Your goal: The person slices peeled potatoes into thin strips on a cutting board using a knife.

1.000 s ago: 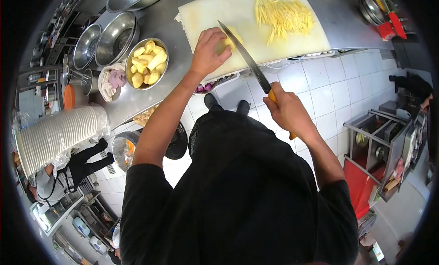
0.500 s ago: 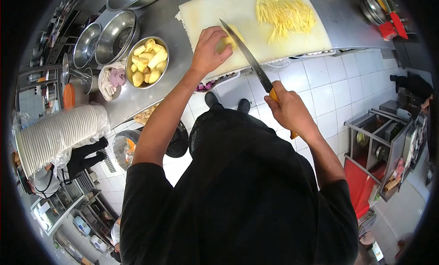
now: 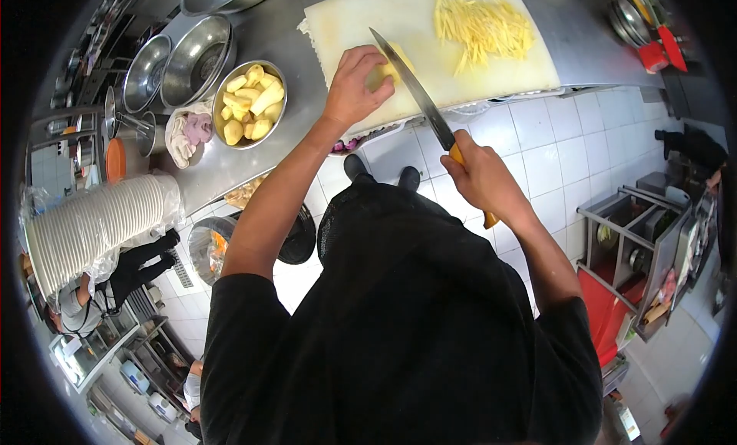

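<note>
My left hand is curled over a peeled yellow piece of ginger on the white cutting board, pressing it down with bent fingers. Wrapped round the orange-yellow handle of a long knife is my right hand. The blade slants up and left across the board, its edge beside the ginger and close to my left fingertips. A heap of thin yellow strips lies on the board's right half.
Left of the board, a steel bowl holds several peeled yellow pieces. Steel basins, a cloth and stacked plates stand farther left. Red-handled tools lie at the far right. A person in dark trousers is at the lower left.
The view shifts slightly. My left hand and the ginger stay together on the board, and the knife keeps nearly the same slant beside them. The heap of strips looks unchanged.
</note>
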`<state>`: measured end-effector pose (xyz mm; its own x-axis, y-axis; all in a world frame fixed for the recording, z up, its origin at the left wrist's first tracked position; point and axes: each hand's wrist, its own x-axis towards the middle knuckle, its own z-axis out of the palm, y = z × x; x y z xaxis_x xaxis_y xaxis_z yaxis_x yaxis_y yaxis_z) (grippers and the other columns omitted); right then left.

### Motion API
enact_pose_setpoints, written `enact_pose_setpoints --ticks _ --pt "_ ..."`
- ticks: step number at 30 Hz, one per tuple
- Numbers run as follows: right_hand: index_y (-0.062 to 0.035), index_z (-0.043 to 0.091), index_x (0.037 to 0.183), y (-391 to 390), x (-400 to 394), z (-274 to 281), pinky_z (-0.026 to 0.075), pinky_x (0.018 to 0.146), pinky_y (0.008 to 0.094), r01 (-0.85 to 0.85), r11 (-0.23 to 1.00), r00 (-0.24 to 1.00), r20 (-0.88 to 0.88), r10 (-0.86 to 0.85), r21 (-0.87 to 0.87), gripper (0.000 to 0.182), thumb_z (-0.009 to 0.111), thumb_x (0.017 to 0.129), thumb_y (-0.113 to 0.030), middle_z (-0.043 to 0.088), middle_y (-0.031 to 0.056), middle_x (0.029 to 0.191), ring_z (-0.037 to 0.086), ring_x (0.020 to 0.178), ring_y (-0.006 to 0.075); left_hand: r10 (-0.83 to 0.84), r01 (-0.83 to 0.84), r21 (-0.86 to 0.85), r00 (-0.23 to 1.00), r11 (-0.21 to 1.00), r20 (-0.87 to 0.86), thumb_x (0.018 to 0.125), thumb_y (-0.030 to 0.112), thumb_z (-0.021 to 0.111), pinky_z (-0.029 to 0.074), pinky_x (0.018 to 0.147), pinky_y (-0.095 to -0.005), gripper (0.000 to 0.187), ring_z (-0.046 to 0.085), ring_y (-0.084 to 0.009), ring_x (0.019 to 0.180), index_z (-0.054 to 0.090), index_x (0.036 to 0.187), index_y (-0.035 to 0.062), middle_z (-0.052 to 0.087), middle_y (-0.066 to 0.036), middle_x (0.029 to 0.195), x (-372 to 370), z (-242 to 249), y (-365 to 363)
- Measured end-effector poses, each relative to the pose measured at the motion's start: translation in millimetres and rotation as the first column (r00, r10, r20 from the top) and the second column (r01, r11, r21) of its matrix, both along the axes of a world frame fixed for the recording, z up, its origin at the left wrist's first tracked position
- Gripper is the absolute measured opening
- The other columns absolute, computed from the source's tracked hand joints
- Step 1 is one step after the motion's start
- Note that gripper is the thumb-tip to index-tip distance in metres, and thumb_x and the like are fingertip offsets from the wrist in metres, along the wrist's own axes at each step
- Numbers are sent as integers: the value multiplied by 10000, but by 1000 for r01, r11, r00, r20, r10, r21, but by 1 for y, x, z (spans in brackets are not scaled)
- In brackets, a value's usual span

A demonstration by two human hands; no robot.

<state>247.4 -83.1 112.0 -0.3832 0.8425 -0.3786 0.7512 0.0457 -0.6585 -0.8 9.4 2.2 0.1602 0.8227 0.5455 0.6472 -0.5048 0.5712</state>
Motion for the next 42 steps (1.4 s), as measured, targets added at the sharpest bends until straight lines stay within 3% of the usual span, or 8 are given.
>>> enact_pose_setpoints --ticks 10,13,42 --pt "21 480 1056 20 -14 -32 473 664 511 14 1000 1000 6 -14 26 254 601 964 -182 639 270 738 623 734 483 0 0 -6 1000 1000 31 739 132 741 493 938 -392 275 569 -298 1080 651 986 49 616 -88 1127 1 2 -2" --pt "17 472 1005 20 -15 -25 479 694 566 43 997 998 -39 -41 58 246 600 953 -186 645 289 751 623 753 509 0 0 -22 1000 1000 30 739 135 739 495 938 -388 270 569 -290 1082 654 980 49 620 -80 1120 1 2 -1" --pt "34 425 1004 38 -37 -21 469 725 572 -59 985 998 22 56 162 227 578 953 -125 632 311 774 617 811 514 -3 3 7 1000 1000 16 734 108 747 494 918 -400 309 587 -328 1055 656 1017 26 621 -137 1136 1 1 -1"
